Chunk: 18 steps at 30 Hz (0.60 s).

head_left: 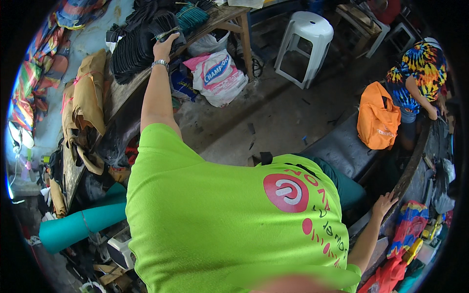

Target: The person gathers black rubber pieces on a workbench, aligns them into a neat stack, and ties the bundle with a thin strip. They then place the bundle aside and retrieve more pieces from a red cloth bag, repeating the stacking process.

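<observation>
My left hand reaches to the far-left worktable, its fingers closed on the near end of a stack of thin black flat pieces. What exactly the pieces are I cannot make out. Beside them lies a bundle of dark teal strips. A metal watch circles my left wrist. Over at the right, my right hand rests with fingers apart on the wooden edge of a long bench, holding nothing.
A white plastic stool stands beyond a white-and-pink sack on the floor. At the right, an orange bag hangs near a person in a tie-dye shirt. Brown sheets and a teal roll lie at the left.
</observation>
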Motion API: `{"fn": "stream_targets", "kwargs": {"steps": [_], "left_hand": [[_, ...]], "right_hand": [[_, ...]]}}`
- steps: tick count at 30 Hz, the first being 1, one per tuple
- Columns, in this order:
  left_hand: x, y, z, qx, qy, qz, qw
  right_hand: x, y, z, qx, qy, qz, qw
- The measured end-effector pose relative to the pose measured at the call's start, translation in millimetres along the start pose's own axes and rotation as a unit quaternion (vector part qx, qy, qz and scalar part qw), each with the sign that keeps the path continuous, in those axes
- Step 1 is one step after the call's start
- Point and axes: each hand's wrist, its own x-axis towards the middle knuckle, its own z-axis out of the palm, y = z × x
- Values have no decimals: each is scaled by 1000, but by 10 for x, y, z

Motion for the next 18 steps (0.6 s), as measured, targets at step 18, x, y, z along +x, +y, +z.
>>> {"fn": "stream_targets", "kwargs": {"steps": [18], "left_hand": [[613, 1042, -174, 447, -111, 219, 860]], "right_hand": [[16, 3, 13, -6, -29, 14, 999]]}}
